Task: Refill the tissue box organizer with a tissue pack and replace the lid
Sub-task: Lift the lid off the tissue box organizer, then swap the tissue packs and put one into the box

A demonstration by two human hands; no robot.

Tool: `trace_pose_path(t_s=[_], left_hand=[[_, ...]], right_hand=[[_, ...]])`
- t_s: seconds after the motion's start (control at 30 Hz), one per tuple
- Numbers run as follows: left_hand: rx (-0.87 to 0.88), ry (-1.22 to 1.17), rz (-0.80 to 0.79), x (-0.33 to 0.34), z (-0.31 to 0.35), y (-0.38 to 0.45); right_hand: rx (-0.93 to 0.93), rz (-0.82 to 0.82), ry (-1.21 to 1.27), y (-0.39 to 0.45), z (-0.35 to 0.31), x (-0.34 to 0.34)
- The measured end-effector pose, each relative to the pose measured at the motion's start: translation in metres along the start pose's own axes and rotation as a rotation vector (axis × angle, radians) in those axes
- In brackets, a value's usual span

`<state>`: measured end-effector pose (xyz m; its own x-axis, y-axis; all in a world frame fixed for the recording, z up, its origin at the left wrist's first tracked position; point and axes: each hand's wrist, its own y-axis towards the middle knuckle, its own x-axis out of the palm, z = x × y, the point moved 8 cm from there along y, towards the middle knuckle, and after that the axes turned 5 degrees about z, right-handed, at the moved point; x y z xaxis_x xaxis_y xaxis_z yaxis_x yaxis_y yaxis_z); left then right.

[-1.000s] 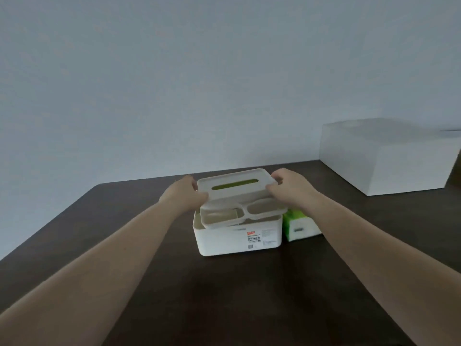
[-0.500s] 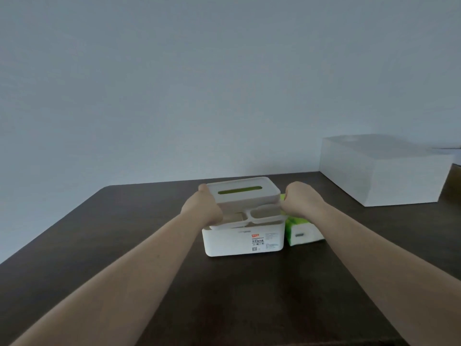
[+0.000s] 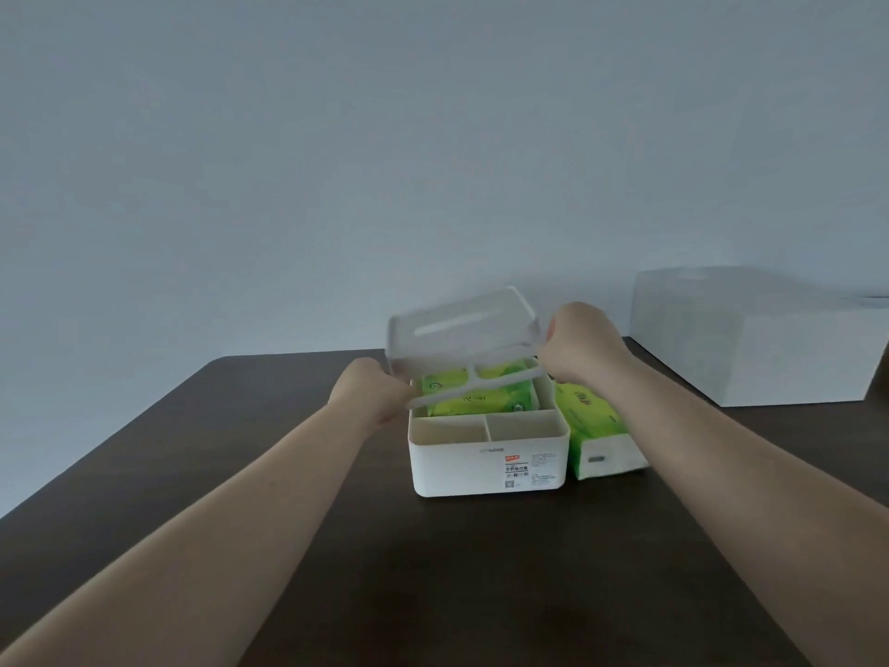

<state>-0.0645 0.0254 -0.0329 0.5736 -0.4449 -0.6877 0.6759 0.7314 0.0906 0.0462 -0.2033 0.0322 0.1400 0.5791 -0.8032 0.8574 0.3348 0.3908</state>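
Your lid (image 3: 462, 329) is smeared with motion blur, so its slot reads only as a pale streak and its edges are hard to trace. Your left hand (image 3: 373, 394) grips the lid's left end, fingers curled under it and hidden; your right hand (image 3: 584, 346) clamps the right end, fingertips tucked out of sight. The lid hangs above the organizer (image 3: 486, 454), apart from it, tilted with the right end higher, long axis running left to right. Inside the organizer's rear compartment lies a green tissue pack (image 3: 481, 394), partly masked by the lid's frame, lengthwise left to right. A second tissue pack (image 3: 596, 426) sits just beside the organizer's right wall on the dark table (image 3: 433, 570). A white box (image 3: 750, 339) stands far right, cut off at the edge.
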Motion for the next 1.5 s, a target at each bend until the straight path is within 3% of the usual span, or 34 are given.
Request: trace_pose_path(t_s=[0.1,0.27,0.63,0.83,1.1,1.27,1.4,1.5], left_hand=[[-0.014,-0.120,0.133,-0.027,-0.013,0.008],[-0.032,0.030,0.207,-0.074,-0.052,0.011],[-0.366,0.157,0.069,-0.103,-0.167,0.000],[-0.299,0.392,-0.003,-0.089,-0.185,0.001],[-0.287,0.353,-0.037,-0.068,-0.186,0.008],[-0.203,0.498,0.087,-0.077,-0.174,0.006],[-0.071,0.478,0.227,-0.081,-0.136,0.006],[0.022,0.403,0.230,-0.066,-0.098,0.006]], right_hand=[[-0.007,0.005,0.067,0.003,-0.022,0.005],[-0.064,-0.120,0.069,0.000,-0.070,0.049],[-0.274,-0.272,-0.122,-0.026,-0.169,0.153],[-0.285,-0.411,-0.268,-0.031,-0.169,0.188],[-0.244,-0.448,-0.250,-0.036,-0.157,0.194],[-0.278,-0.265,-0.042,-0.029,-0.152,0.160],[-0.245,0.068,0.161,-0.014,-0.108,0.097],[-0.179,0.150,0.157,-0.006,-0.064,0.066]])
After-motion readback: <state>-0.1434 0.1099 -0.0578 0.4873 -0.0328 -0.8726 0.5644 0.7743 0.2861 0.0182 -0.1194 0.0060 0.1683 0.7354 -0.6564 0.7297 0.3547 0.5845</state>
